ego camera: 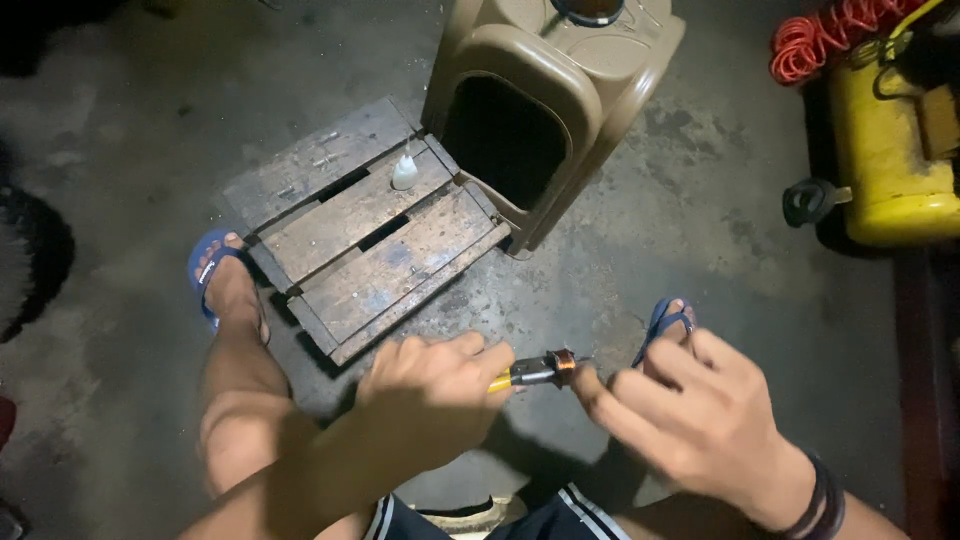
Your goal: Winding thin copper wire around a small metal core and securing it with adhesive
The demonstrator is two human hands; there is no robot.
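My left hand is closed around yellow-handled pliers, whose jaws clamp a small copper wire coil. My right hand sits just right of the coil, its fingertips pinched at the coil's right end, apparently on a thin wire that is too fine to make out. Both hands hover above the concrete floor, between my knees. A dark band circles my right wrist.
A low wooden pallet lies ahead with a small white squeeze bottle on it. Behind it stands a tan plastic stool. A yellow tank and an orange coiled hose are at the right. My feet wear blue flip-flops.
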